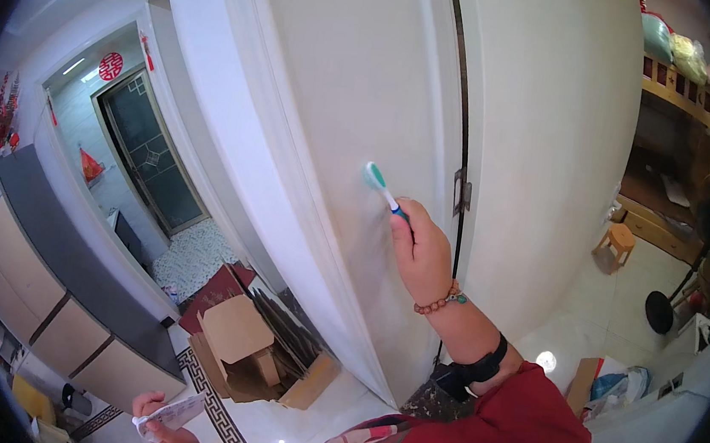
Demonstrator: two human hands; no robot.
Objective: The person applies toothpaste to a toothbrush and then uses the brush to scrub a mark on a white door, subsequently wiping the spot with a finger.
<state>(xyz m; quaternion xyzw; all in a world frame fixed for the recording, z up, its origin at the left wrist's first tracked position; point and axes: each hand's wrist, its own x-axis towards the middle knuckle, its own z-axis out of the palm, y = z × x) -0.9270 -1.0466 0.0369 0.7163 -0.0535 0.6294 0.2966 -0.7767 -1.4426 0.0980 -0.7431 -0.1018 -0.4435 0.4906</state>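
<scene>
My right hand is closed around the handle of a toothbrush with a green and white head. The head is up against, or just in front of, the pale door frame panel, left of a metal hinge. A bead bracelet is on that wrist, and a black strap with a small device circles the forearm. Low at the left, my left hand pinches a flattened whitish tube or packet bearing print, held between thumb and fingers, well away from the panel.
An open cardboard box with flattened cardboard stands on the tiled floor below the panel. A long grey-topped cabinet runs along the left. At the right are a door, a wooden stool, a bunk bed and plastic bags.
</scene>
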